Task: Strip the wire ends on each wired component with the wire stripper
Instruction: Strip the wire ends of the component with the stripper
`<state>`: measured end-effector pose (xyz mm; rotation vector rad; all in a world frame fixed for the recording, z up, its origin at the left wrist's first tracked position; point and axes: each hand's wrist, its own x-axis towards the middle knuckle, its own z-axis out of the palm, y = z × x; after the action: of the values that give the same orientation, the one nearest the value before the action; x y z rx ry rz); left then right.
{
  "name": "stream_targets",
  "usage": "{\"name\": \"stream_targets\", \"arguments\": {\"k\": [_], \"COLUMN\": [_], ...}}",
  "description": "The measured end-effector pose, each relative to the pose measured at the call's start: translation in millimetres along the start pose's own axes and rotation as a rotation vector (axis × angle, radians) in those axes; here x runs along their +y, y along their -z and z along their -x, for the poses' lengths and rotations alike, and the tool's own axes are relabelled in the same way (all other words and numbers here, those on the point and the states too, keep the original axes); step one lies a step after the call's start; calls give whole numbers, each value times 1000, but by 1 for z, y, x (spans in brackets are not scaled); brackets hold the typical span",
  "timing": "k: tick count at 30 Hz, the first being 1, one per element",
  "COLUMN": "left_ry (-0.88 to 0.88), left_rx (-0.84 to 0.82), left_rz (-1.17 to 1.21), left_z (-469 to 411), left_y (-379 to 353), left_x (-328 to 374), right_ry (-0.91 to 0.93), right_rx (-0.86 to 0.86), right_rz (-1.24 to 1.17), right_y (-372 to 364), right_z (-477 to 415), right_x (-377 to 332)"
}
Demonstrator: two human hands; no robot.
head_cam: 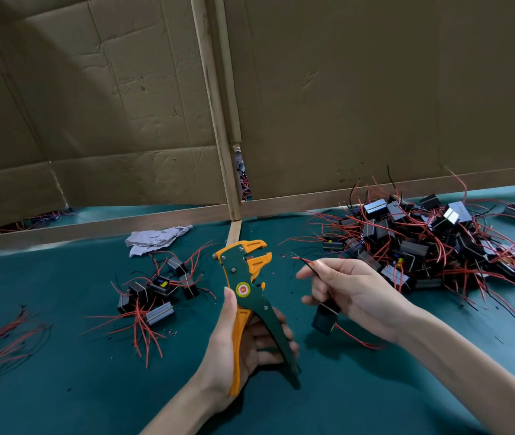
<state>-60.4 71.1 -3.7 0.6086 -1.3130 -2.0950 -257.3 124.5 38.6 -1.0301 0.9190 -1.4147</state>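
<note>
Wire stripper (246, 287), green and orange: upright in the left hand (243, 343), fingers curled round its handles, jaws apart. Black wired component (325, 315): hanging from the right hand (353, 293), which pinches its leads (306, 263) beside the stripper, not touching. Further components: large heap (438, 243) right, small cluster (155, 290) left, on green table (61, 387).

Creased cardboard walls (375, 89) with wooden strips (215, 120) behind a teal-covered table (77, 387)
</note>
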Motion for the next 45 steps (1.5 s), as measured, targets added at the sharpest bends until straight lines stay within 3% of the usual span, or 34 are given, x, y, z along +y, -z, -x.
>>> {"name": "stream_targets", "arguments": {"k": [28, 32, 38, 45], "left_ry": [145, 136, 94, 63], "left_rx": [-229, -197, 20, -70], "left_rz": [-147, -158, -146, -53], "left_z": [8, 8, 7, -1], "left_y": [0, 0, -7, -3], "left_x": [3, 2, -6, -2], "right_ry": [30, 34, 36, 153], "right_rx": [10, 3, -23, 151], "right_rz": [-31, -34, -39, 165], "right_y": [-3, -3, -6, -2], "right_z": [3, 4, 4, 1], "right_x": [-5, -7, -4, -11]}}
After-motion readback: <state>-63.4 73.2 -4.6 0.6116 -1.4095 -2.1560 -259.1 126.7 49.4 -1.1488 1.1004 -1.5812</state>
